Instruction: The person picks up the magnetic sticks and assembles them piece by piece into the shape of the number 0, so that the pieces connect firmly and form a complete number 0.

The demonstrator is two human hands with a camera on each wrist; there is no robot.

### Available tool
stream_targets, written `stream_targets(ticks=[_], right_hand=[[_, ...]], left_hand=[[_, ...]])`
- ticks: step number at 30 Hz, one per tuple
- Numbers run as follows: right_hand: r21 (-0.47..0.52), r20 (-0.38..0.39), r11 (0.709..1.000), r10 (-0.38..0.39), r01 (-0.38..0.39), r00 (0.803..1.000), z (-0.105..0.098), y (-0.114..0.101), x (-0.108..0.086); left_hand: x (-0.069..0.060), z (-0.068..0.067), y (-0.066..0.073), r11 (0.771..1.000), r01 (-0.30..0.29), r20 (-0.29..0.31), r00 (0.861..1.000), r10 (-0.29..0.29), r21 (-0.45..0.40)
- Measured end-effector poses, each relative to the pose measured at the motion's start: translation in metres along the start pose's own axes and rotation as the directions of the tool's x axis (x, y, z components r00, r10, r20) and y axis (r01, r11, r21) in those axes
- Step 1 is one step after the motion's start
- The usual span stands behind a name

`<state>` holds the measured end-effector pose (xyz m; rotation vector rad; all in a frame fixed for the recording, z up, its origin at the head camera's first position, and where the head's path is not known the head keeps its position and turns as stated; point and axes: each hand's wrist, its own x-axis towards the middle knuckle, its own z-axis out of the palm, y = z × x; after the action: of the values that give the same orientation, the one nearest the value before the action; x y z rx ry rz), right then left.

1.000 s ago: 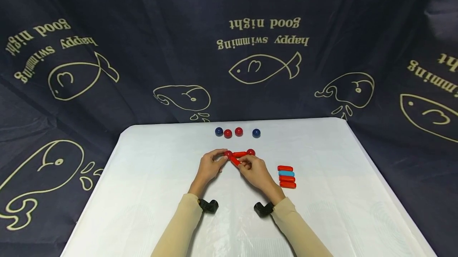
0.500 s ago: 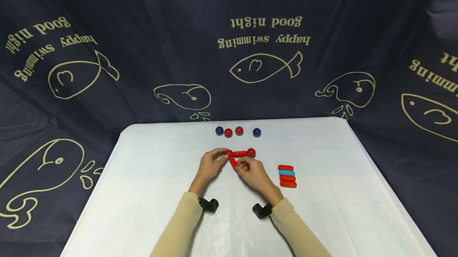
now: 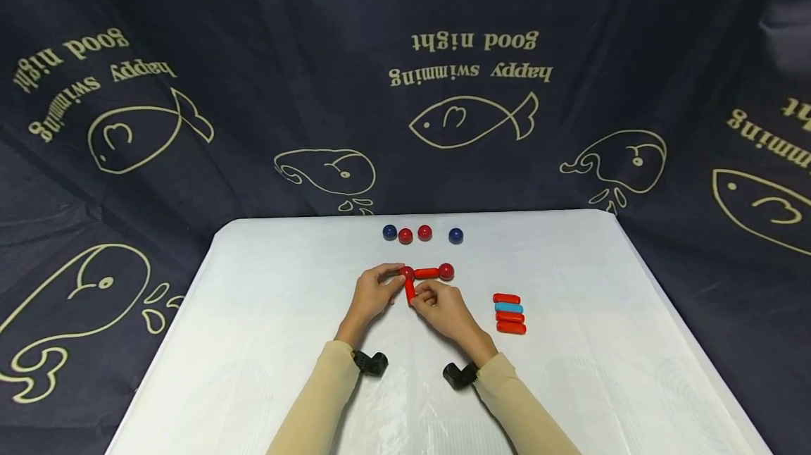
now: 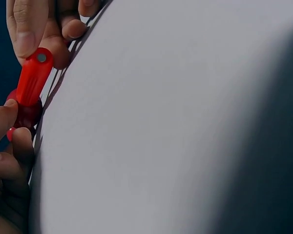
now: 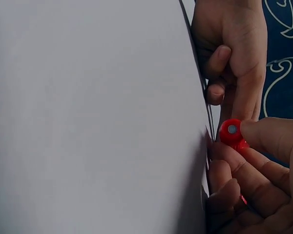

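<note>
In the middle of the counter (image 3: 285, 286), fingers of the left hand (image 3: 374, 294) pinch a red ball (image 3: 407, 272), and those of the right hand (image 3: 445, 306) hold the near end of a red stick (image 3: 410, 290) touching it. I would grip the ball firmly, guiding the stick softly.

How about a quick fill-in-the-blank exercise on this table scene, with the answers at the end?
The left hand pinches a ball, the right hand a rod coloured ____.
Near the far edge of the table lie ____ loose balls.
Three of the four loose rods are red; the other is ____.
Missing words: red; four; blue.
</note>
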<state>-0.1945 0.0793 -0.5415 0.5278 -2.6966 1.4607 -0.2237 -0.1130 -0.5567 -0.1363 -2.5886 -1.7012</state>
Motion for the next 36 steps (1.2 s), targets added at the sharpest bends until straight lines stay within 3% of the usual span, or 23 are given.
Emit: stream_targets(ticks=[16, 27, 36], right_hand=[[0.010, 0.035, 1.000, 0.002, -0.002, 0.999, 0.002, -0.002, 0.002], [-0.044, 0.133, 0.992, -0.114, 0.121, 0.985, -0.010, -0.005, 0.014], [-0.104, 0.221, 0.979, -0.147, 0.173, 0.964, -0.024, -0.017, 0.023]], left_hand=[[-0.001, -0.001, 0.000, 0.999, -0.030, -0.003, 1.000, 0.030, 0.032], [0.000, -0.002, -0.001, 1.000, -0.024, 0.011, 1.000, 0.024, 0.018], [-0.001, -0.002, 0.002, 1.000, -0.014, 0.015, 1.000, 0.014, 0.022]])
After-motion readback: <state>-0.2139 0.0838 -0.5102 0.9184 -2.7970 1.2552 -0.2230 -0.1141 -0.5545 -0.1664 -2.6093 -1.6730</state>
